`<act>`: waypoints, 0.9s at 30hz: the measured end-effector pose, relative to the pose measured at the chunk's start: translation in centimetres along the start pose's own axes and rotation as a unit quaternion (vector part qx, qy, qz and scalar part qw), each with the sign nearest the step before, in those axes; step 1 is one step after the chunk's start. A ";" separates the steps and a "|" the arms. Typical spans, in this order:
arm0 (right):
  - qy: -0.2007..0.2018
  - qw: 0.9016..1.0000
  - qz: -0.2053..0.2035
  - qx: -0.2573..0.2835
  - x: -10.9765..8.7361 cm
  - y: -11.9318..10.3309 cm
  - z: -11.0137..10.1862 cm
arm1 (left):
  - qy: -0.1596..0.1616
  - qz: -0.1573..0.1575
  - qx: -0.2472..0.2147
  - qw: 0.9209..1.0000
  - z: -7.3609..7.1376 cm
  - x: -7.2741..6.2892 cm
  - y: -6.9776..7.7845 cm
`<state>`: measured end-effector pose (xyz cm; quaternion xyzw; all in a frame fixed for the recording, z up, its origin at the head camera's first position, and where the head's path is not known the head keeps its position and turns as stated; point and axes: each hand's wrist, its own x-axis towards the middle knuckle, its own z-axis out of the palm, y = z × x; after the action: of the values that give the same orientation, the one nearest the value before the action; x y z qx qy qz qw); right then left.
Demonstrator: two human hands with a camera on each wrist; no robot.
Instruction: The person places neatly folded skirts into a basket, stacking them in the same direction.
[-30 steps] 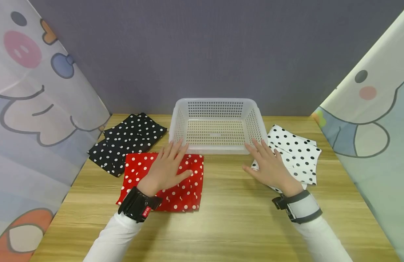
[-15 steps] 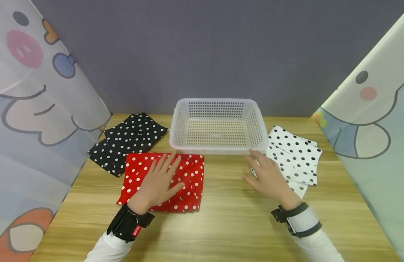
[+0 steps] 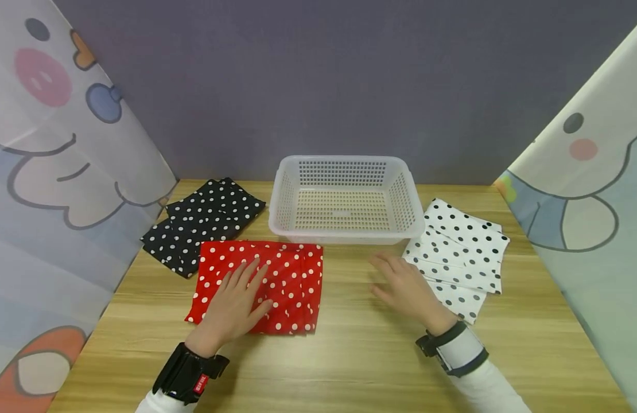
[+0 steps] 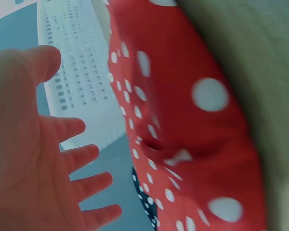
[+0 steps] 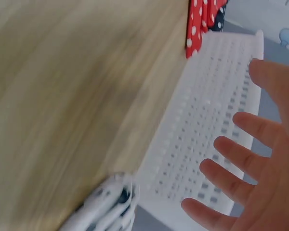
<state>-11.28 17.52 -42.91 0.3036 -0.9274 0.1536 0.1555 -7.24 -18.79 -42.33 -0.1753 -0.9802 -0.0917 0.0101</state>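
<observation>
My left hand [image 3: 233, 310] hovers over the red cloth with white dots [image 3: 292, 287], fingers spread and nothing held; the left wrist view shows a gap between the fingers and the red cloth [image 4: 183, 120]. My right hand [image 3: 408, 292] is above the bare wood just left of the white cloths with black dots [image 3: 468, 252], its fingers relaxed and holding nothing. The right wrist view has these white cloths [image 5: 106, 207] at the bottom. Black cloths with white dots [image 3: 205, 218] lie behind the red one, in an overlapping stack.
A white plastic basket [image 3: 346, 235] with perforated walls stands at the back middle of the wooden table [image 3: 360, 367], against a grey partition [image 3: 344, 86]. Cartoon-printed curtains [image 3: 91, 189] flank the table on both sides.
Both hands have drawn back from the basket's front edge toward the near side. The left shifted left over the red cloth; the right also moved slightly left, uncovering more white cloth.
</observation>
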 end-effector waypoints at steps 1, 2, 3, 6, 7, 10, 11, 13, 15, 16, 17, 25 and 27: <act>-0.002 1.000 -0.002 0.002 0.1 -0.2 0.2 | -0.001 -0.004 -0.001 1.000 0.1 -0.2 -0.2; -0.006 1.000 -0.003 0.005 0.2 -0.5 0.4 | -0.002 -0.008 -0.002 1.000 0.2 -0.4 -0.3; -0.010 1.000 -0.004 0.009 0.4 -0.7 0.6 | -0.001 -0.012 -0.003 1.000 0.3 -0.5 -0.5; -0.026 1.000 -0.005 0.015 0.9 -1.5 1.2 | 0.002 -0.023 0.001 1.000 0.6 -1.1 -1.0; -0.034 0.999 -0.004 0.018 1.0 -1.8 1.4 | 0.004 -0.026 0.002 1.000 0.6 -1.2 -1.1; -0.056 0.998 0.000 0.018 1.5 -2.5 1.9 | 0.010 -0.032 0.008 0.999 0.8 -1.6 -1.7; -0.064 0.998 0.000 0.019 1.7 -2.7 2.1 | 0.013 -0.033 0.010 0.999 0.8 -1.7 -1.9; -0.075 0.997 0.001 0.023 1.9 -3.1 2.4 | 0.018 -0.036 0.009 0.999 0.9 -2.0 -2.2; -0.086 0.996 -0.001 0.030 2.2 -3.5 2.8 | 0.024 -0.042 0.009 0.999 0.9 -2.3 -2.6; -0.093 0.995 -0.003 0.034 2.3 -3.8 3.0 | 0.026 -0.046 0.010 0.999 1.0 -2.4 -2.7; -0.098 0.994 -0.006 0.038 2.4 -4.0 3.1 | 0.028 -0.050 0.011 0.998 1.0 -2.5 -2.9; -0.141 0.989 -0.027 0.041 3.2 -6.1 4.4 | 0.040 -0.077 0.029 0.996 0.7 -3.3 -4.2; -0.158 0.986 -0.034 0.035 3.5 -6.7 4.7 | 0.049 -0.079 0.038 0.995 0.5 -3.5 -4.6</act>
<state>-10.77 8.85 -44.53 0.3608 -0.9235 0.1304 0.0016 -5.57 -24.06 -43.85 -0.0920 -0.9920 -0.0639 0.0578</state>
